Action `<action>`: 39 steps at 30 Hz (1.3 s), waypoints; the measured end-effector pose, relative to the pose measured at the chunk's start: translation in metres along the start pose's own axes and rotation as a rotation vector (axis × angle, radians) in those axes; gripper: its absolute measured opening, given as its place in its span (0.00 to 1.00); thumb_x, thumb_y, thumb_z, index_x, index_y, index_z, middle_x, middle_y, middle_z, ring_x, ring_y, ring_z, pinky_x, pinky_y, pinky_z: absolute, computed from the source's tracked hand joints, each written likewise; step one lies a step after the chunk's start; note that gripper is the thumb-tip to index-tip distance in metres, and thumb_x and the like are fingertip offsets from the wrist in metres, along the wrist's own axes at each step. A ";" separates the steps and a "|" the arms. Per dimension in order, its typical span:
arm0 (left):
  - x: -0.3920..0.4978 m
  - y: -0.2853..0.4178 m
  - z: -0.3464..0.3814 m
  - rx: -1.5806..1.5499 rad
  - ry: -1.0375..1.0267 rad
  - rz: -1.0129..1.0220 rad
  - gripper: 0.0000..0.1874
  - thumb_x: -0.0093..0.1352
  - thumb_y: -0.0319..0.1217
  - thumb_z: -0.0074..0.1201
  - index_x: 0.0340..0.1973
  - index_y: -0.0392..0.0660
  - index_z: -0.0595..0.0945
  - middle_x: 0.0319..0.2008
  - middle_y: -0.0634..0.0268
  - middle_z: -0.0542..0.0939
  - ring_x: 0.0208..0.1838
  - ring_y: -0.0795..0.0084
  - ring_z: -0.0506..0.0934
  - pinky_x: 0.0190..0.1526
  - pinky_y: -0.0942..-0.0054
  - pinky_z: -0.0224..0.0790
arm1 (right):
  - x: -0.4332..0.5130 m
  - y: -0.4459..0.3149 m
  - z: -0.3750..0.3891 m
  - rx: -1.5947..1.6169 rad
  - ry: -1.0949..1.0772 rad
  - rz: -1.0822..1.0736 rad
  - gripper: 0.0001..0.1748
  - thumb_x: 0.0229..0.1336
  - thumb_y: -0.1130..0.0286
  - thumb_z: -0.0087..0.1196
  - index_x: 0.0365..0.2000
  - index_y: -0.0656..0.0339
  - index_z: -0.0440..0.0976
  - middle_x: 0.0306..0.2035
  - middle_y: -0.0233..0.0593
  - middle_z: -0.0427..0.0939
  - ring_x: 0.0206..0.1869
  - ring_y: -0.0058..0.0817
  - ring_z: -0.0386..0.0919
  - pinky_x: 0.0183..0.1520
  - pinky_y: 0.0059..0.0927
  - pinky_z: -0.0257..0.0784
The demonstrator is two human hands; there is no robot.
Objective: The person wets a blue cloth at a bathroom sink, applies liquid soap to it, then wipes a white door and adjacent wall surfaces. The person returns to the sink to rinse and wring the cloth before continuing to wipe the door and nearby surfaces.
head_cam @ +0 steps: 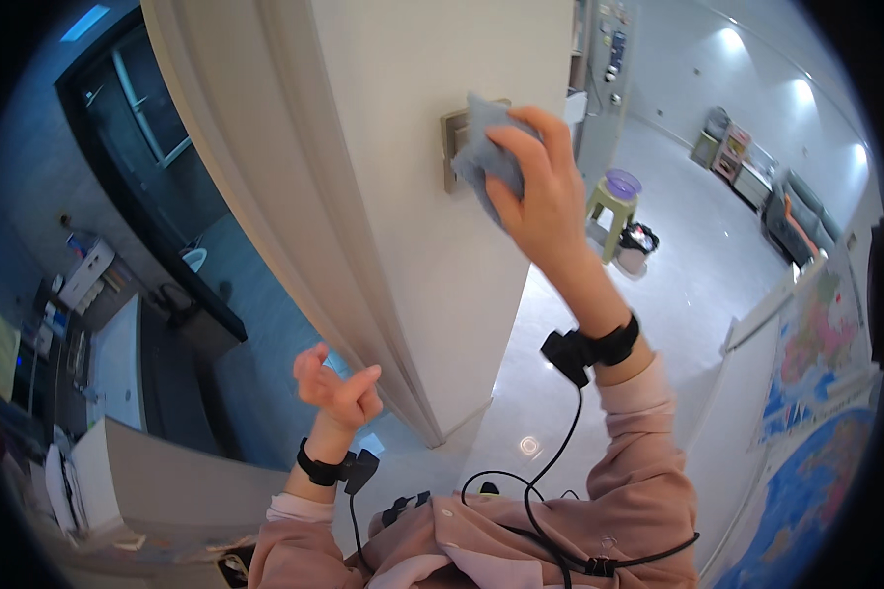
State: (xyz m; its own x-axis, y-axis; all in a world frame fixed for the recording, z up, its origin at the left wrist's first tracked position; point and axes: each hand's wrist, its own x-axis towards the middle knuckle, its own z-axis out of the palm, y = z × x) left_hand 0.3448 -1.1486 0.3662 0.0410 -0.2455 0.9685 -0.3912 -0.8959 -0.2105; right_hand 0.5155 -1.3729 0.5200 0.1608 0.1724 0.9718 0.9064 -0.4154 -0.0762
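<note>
A grey-blue cloth (490,158) is bunched under the fingers of my right hand (549,177), against a framed wall switch plate (453,151) on the pale wall. The cloth covers much of the plate; its left edge and part of a switch show. My left hand (339,390) is raised near the foot of the door frame in the picture, holding nothing, its fingers curled loosely and the thumb apart. Each wrist wears a black strap with a small box and a cable.
A moulded door frame (317,199) runs beside the wall. Left of it lies a dim bathroom with a toilet (194,258). To the right stand a green stool (611,210) bearing a purple basin (623,184), a lined waste bin (636,247) and, farther off, a grey sofa (799,217). Maps hang at right.
</note>
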 end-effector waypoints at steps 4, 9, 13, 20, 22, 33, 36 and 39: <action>0.006 0.018 0.013 0.126 -0.011 -0.079 0.15 0.58 0.24 0.48 0.34 0.60 0.83 0.58 0.52 0.59 0.51 0.53 0.63 0.47 0.61 0.59 | 0.042 0.017 0.005 -0.063 -0.263 -0.330 0.20 0.40 0.75 0.59 0.39 0.51 0.72 0.45 0.30 0.72 0.42 0.36 0.75 0.39 0.33 0.74; 0.013 0.025 0.023 0.176 -0.019 -0.067 0.16 0.57 0.24 0.49 0.35 0.61 0.83 0.56 0.52 0.61 0.49 0.55 0.64 0.46 0.62 0.57 | 0.058 0.036 -0.011 0.056 -0.292 -0.231 0.18 0.41 0.76 0.57 0.38 0.53 0.72 0.44 0.30 0.73 0.42 0.35 0.76 0.39 0.34 0.74; 0.024 0.028 0.034 0.167 -0.046 -0.069 0.16 0.57 0.25 0.51 0.35 0.62 0.83 0.56 0.53 0.62 0.48 0.57 0.65 0.45 0.63 0.57 | 0.061 0.025 0.001 0.113 -0.320 -0.319 0.17 0.40 0.75 0.58 0.36 0.54 0.71 0.43 0.30 0.73 0.39 0.36 0.76 0.37 0.35 0.74; 0.036 0.033 0.050 0.147 -0.011 -0.004 0.14 0.57 0.27 0.56 0.35 0.65 0.83 0.57 0.57 0.62 0.48 0.61 0.66 0.46 0.65 0.56 | 0.051 0.058 -0.008 -0.040 -0.257 -0.145 0.15 0.44 0.74 0.56 0.37 0.56 0.71 0.40 0.34 0.74 0.38 0.38 0.77 0.36 0.35 0.74; 0.036 0.033 0.047 0.146 -0.011 -0.029 0.15 0.57 0.28 0.57 0.36 0.65 0.83 0.57 0.58 0.62 0.48 0.61 0.67 0.47 0.65 0.56 | 0.051 0.073 -0.024 -0.056 -0.216 -0.027 0.14 0.47 0.74 0.55 0.39 0.57 0.71 0.39 0.36 0.75 0.38 0.39 0.77 0.37 0.35 0.74; 0.037 0.030 0.046 0.135 -0.034 -0.014 0.15 0.58 0.27 0.56 0.37 0.66 0.84 0.59 0.57 0.62 0.53 0.63 0.66 0.49 0.65 0.54 | 0.007 0.003 0.032 0.053 0.008 0.037 0.22 0.37 0.78 0.63 0.39 0.52 0.73 0.39 0.37 0.72 0.31 0.37 0.76 0.28 0.33 0.72; 0.036 0.028 0.043 0.157 -0.042 -0.021 0.15 0.59 0.28 0.56 0.37 0.66 0.84 0.59 0.57 0.62 0.53 0.63 0.66 0.49 0.65 0.54 | -0.020 -0.001 0.040 0.034 0.042 0.026 0.22 0.34 0.78 0.63 0.37 0.53 0.74 0.39 0.37 0.72 0.31 0.36 0.76 0.28 0.33 0.72; 0.035 0.027 0.041 0.146 -0.069 -0.058 0.14 0.60 0.28 0.55 0.37 0.66 0.84 0.59 0.57 0.62 0.53 0.62 0.66 0.50 0.65 0.54 | -0.039 0.002 0.038 0.005 -0.059 0.079 0.22 0.33 0.77 0.64 0.36 0.54 0.75 0.40 0.37 0.72 0.32 0.36 0.76 0.29 0.32 0.72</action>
State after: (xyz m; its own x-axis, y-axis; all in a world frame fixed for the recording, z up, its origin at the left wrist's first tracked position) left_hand 0.3737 -1.1969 0.3892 0.1248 -0.2118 0.9693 -0.2490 -0.9524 -0.1761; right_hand 0.5257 -1.3467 0.4739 0.2545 0.1912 0.9480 0.8919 -0.4253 -0.1536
